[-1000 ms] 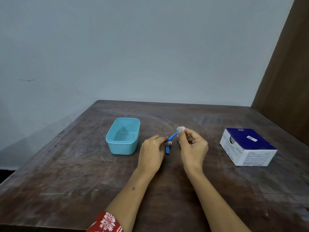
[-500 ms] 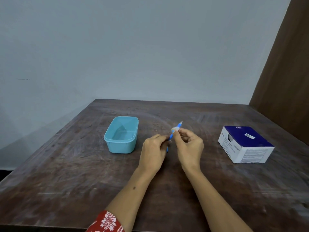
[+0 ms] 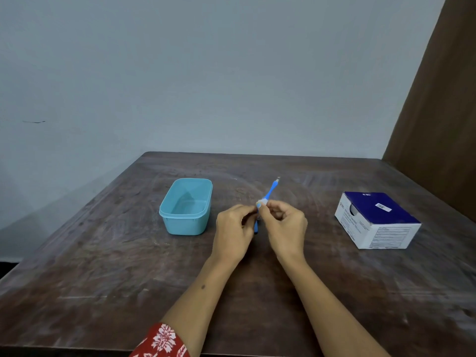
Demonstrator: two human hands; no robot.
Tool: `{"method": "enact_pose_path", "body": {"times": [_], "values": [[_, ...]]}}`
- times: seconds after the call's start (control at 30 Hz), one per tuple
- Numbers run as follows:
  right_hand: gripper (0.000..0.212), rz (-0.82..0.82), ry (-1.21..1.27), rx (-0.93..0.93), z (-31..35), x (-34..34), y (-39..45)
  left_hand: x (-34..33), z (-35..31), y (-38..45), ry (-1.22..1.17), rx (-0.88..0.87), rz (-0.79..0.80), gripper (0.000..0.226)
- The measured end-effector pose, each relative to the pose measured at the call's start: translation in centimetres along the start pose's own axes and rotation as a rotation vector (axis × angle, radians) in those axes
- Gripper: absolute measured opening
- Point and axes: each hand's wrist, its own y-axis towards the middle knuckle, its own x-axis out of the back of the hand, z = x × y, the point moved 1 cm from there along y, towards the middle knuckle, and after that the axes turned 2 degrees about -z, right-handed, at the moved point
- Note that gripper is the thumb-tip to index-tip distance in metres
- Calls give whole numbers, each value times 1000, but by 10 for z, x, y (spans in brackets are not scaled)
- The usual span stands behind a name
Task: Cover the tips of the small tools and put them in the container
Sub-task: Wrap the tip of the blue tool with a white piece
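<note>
Against a pale wall (image 3: 206, 73), the worn wooden table (image 3: 103, 266) holds a box (image 3: 376, 220).

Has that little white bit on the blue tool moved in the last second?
Yes. The white bit has slid down the blue tool from its far tip towards the hands, nearer the table's front edge.

Dark wooden table (image 3: 103, 266) carries teal container (image 3: 186, 206), blue-white box (image 3: 377, 220).

Plain domestic room, likely home. Worn dark wooden table (image 3: 257, 292) pushed against bare pale blue-grey painted wall (image 3: 231, 73) at 12 o'clock; brown wooden panel (image 3: 443, 99), door or wardrobe side, at 2 o'clock. Small printed carton (image 3: 378, 222) at 3 o'clock, text too small to read.
</note>
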Motion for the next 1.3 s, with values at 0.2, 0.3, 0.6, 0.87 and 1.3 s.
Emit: {"method": "enact_pose_path", "body": {"times": [0.2, 0.3, 0.6, 0.87, 1.3], "values": [[6, -124, 37, 62, 7, 5, -1, -3, 0, -1, -28, 5, 18, 15], [6, -87, 14, 11, 5, 3, 2, -3, 1, -1, -20, 2, 19, 15], [3, -138, 17, 48, 7, 6, 3, -5, 1, -2, -30, 6, 26, 15], [4, -119, -17, 72, 7, 5, 1, -3, 0, -2, -39, 21, 10, 15], [4, -141, 28, 17, 2, 5, 5, -5, 3, -2, -17, 34, 41, 13]]}}
